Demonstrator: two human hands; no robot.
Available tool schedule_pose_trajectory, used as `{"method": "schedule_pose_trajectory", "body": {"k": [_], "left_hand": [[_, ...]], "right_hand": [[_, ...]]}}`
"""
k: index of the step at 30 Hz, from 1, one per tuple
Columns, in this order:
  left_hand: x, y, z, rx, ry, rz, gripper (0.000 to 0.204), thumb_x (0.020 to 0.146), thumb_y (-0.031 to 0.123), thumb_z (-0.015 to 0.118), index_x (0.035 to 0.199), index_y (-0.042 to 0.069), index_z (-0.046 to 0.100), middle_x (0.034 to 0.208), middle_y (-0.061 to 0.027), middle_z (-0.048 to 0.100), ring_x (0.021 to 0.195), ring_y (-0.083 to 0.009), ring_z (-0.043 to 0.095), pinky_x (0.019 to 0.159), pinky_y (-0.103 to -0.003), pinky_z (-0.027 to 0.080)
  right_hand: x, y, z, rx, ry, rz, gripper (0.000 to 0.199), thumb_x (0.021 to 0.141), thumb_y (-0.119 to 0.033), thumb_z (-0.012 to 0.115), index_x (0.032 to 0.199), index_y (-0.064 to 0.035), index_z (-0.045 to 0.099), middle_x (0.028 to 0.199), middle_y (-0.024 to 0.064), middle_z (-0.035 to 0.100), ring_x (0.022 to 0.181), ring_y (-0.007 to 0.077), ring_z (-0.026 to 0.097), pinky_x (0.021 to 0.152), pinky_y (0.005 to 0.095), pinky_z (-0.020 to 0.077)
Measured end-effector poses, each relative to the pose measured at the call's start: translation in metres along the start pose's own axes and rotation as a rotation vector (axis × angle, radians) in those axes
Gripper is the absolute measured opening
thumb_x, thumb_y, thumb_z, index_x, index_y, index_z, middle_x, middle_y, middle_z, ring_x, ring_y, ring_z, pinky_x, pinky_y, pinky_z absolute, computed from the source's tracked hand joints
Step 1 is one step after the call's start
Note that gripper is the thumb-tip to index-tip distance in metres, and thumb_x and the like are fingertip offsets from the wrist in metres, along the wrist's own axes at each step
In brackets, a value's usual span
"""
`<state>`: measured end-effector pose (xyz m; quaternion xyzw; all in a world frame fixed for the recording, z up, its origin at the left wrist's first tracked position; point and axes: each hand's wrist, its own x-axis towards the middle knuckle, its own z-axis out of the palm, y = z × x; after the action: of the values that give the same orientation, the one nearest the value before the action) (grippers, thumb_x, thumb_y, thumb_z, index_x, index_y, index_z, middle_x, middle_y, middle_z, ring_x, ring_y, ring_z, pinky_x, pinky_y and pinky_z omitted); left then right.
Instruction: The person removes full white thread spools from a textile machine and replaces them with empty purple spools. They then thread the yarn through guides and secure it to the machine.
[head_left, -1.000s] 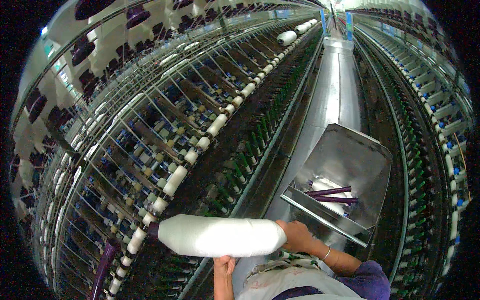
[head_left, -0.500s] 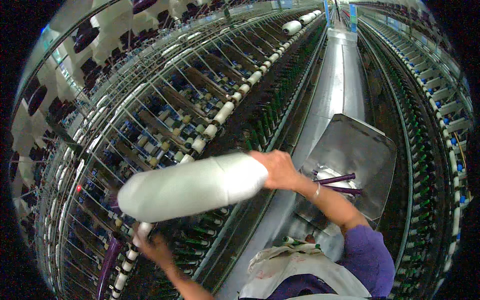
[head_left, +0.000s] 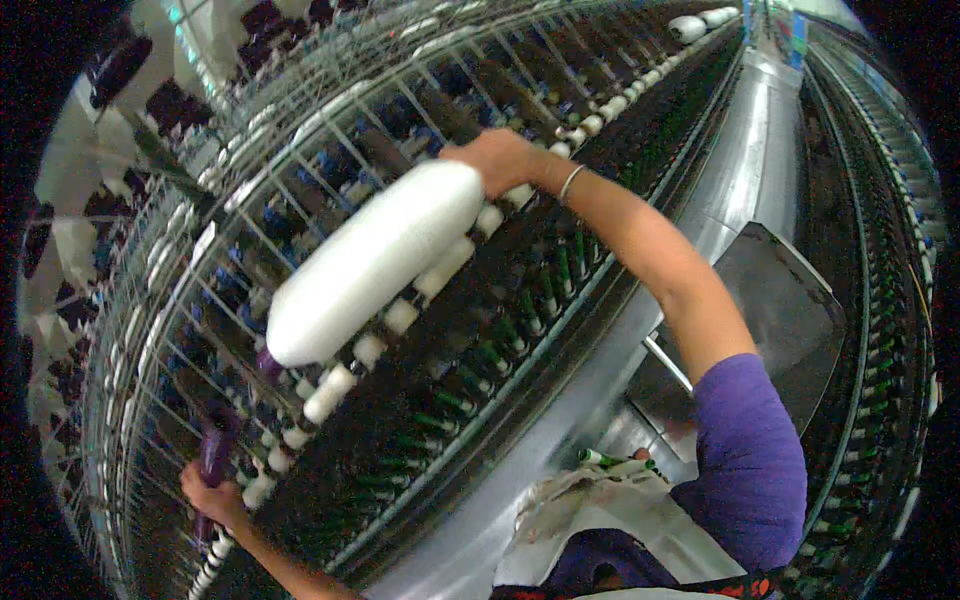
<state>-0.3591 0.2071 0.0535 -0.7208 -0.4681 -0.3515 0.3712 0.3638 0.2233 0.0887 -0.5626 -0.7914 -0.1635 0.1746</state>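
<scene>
Down at the near edge, a pale cloth bag (head_left: 570, 500) hangs at the person's front, and a green-and-white bobbin (head_left: 600, 458) pokes out just above it; beside that, the purple sleeve (head_left: 745, 460) of the right arm fills the lower right. Low on the left, the left hand (head_left: 212, 497) is up against the frame, fingers curled tight around a purple tube (head_left: 214, 452) that stands nearly upright in the grip; just beside it runs a row of small white bobbins (head_left: 330, 392), slanting away up the machine. Over to the right, the grey metal cart (head_left: 790, 310) sits in the aisle, its bin tilted toward the person. Now the middle ground: the big white roving bobbin (head_left: 375, 262) is held aloft, slanted, its lower rounded end toward the left and its upper end meeting the right hand (head_left: 497, 160); that hand grips the top end, fingers wrapped over it, a thin bangle (head_left: 570, 183) on the wrist; the bobbin hangs in front of the metal creel rails (head_left: 300, 140), whether touching them I cannot tell. Beyond, the spinning frame (head_left: 620, 110) stretches away; far off, more fat white bobbins (head_left: 690, 25) sit high on the creel.
</scene>
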Motion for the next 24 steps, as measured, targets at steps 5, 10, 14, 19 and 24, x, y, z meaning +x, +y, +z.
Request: {"method": "schedule_pose_trajectory", "body": {"k": [5,10,14,19,24], "left_hand": [[0.023,0.047,-0.104,0.007,0.151,-0.207,0.041,0.078,0.008,0.067,0.117,-0.001,0.058,0.102,-0.0135,0.062,0.09,-0.0309,0.06,0.082,-0.042,0.047],[-0.004,0.226,-0.12,-0.658,-0.588,-0.187,0.062,0.064,0.025,0.071,0.117,-0.003,0.06,0.087,-0.0085,0.062,0.073,-0.0187,0.057,0.067,-0.033,0.047],[-0.034,0.378,-0.058,-0.757,-1.246,0.149,0.052,0.062,0.015,0.069,0.112,0.01,0.059,0.091,-0.025,0.066,0.087,-0.0446,0.064,0.072,-0.048,0.051],[-0.052,0.493,-0.035,-0.789,-1.211,0.588,0.037,0.066,0.012,0.07,0.1,0.006,0.057,0.087,-0.0224,0.067,0.083,-0.0452,0.063,0.068,-0.052,0.05],[-0.056,0.601,-0.055,-1.324,-0.743,0.808,0.072,0.067,0.015,0.082,0.133,0.007,0.053,0.132,-0.0147,0.05,0.123,-0.0364,0.045,0.108,-0.05,0.034]], "right_hand": [[-0.003,0.009,0.013,-0.015,0.077,-0.033,0.053,0.074,-0.033,0.073,0.12,-0.0177,0.051,0.089,0.0157,0.07,0.082,0.0398,0.068,0.072,0.0519,0.0519],[-0.004,0.0,0.01,0.116,0.002,0.154,0.066,0.089,-0.043,0.069,0.146,-0.0219,0.045,0.153,0.014,0.037,0.146,0.0348,0.023,0.118,0.0558,0.0195],[-0.069,-0.069,-0.014,0.131,0.479,0.094,0.057,0.069,-0.031,0.077,0.12,-0.0108,0.061,0.117,0.0157,0.061,0.114,0.0346,0.055,0.096,0.0469,0.0473],[-0.293,-0.201,0.011,0.306,-0.402,0.112,0.051,0.064,-0.04,0.08,0.101,-0.0097,0.063,0.085,0.0137,0.068,0.087,0.0346,0.068,0.073,0.0507,0.0521],[-0.483,-0.209,-0.007,0.5,-0.295,0.982,0.045,0.068,-0.026,0.076,0.107,-0.0091,0.061,0.084,0.0161,0.069,0.082,0.0392,0.068,0.071,0.0511,0.0534]]}}
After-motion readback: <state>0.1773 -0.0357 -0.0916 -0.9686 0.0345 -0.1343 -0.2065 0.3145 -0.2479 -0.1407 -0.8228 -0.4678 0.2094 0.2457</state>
